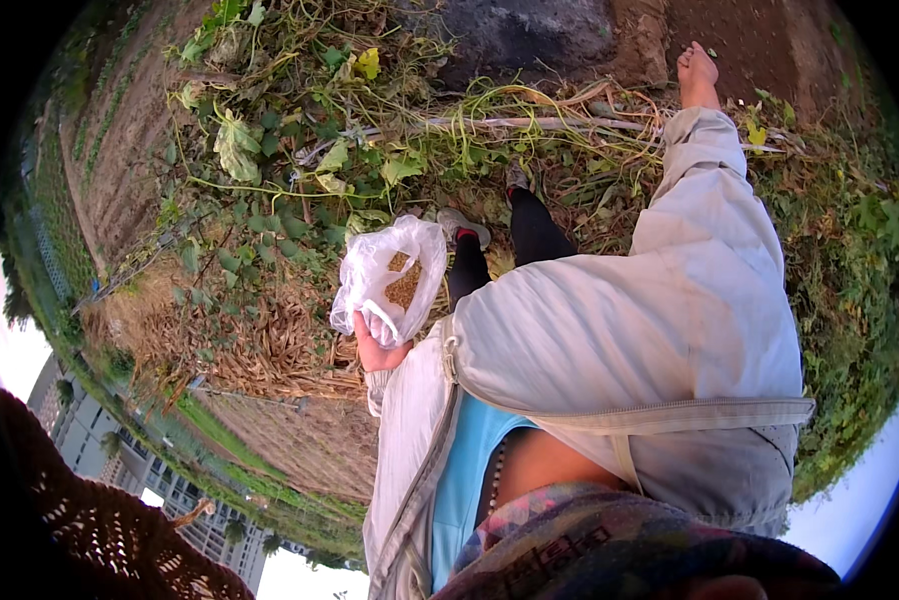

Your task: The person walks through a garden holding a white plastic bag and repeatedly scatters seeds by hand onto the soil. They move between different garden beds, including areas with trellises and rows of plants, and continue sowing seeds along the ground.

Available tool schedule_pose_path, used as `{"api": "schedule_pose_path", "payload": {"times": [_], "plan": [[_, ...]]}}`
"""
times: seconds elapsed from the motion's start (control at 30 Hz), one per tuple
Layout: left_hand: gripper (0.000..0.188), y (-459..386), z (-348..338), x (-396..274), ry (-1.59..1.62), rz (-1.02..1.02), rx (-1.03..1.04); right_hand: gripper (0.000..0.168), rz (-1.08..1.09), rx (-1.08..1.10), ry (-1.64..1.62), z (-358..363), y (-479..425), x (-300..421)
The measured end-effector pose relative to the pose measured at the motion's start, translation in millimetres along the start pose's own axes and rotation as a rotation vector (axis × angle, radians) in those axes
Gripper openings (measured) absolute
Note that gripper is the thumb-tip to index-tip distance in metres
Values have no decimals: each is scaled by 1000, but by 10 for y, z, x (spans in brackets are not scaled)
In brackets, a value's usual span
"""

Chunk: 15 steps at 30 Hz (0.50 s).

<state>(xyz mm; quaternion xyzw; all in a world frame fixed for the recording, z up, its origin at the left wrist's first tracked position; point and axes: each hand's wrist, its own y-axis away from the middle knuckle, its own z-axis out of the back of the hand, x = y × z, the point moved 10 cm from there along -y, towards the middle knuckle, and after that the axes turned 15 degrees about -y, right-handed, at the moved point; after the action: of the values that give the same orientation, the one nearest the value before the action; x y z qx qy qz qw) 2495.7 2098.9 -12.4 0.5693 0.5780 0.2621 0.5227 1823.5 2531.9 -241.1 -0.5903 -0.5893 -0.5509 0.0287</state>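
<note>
My left hand (pixel 380 349) holds a thin, whitish plastic bag (pixel 352 274) by its lower side, with the thumb along the outside. The bag's mouth gapes upward and shows small golden-brown grains or seeds (pixel 402 283) inside. My right arm is stretched far out to the upper right in a pale jacket sleeve (pixel 708 195). At its end my right hand (pixel 697 69) hangs over bare brown soil (pixel 749 52) with its fingers curled together. Whether anything lies within those fingers is hidden.
Tangled vines (pixel 292 165) and dry stems surround my shoes (pixel 464 226). A pale pole (pixel 524 122) lies across the growth before my feet. Beyond it is a dark grey patch of ground (pixel 524 37). Dry stalks (pixel 269 349) are heaped at the left. Dense greenery (pixel 847 300) stands at the right.
</note>
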Motion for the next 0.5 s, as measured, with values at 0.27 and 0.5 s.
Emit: {"api": "schedule_pose_path", "payload": {"times": [0.27, 0.5], "plan": [[55, 717, 640, -113, 226, -219, -300, 29, -384, 255, -369, -688, 765, -443], [45, 1291, 1435, -405, 608, -484, -286, 20, -955, 494, -525, -1204, 2452, -1164]]}}
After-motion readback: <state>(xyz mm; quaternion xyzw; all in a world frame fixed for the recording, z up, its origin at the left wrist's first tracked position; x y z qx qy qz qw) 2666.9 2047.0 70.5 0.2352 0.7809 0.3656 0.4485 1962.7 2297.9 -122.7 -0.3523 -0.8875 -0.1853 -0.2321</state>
